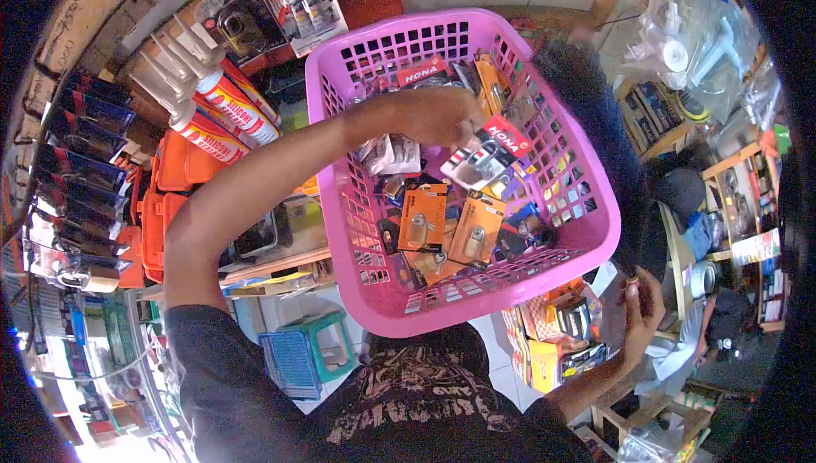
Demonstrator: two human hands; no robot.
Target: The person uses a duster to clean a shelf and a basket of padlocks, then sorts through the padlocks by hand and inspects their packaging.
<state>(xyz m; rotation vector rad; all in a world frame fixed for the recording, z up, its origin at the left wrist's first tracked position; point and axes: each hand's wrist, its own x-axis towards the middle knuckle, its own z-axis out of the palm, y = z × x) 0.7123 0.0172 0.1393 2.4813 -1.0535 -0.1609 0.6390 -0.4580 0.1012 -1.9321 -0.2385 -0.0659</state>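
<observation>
A pink plastic basket (476, 314) with grid sides holds several carded padlocks. My left hand (438, 116) reaches across it, its fingers closed on a HONA padlock pack (486, 155), a red, black and white card with a padlock on its front. Below that pack lie two orange padlock packs (422, 218), side by side on other packs. Another HONA pack (422, 72) rests near the basket's far end. Outside the basket, at the lower right, my right hand (639, 319) has thumb and fingers pinched together; what is between them is too small to make out.
Silicone tubes (229, 106) stand at the left near orange cases (161, 225). A Dextone epoxy pack (302, 2) hangs behind the basket. Boxed goods (552, 335) sit below its right side. A green stool (330, 346) is on the floor. Shelves (739, 200) line the right.
</observation>
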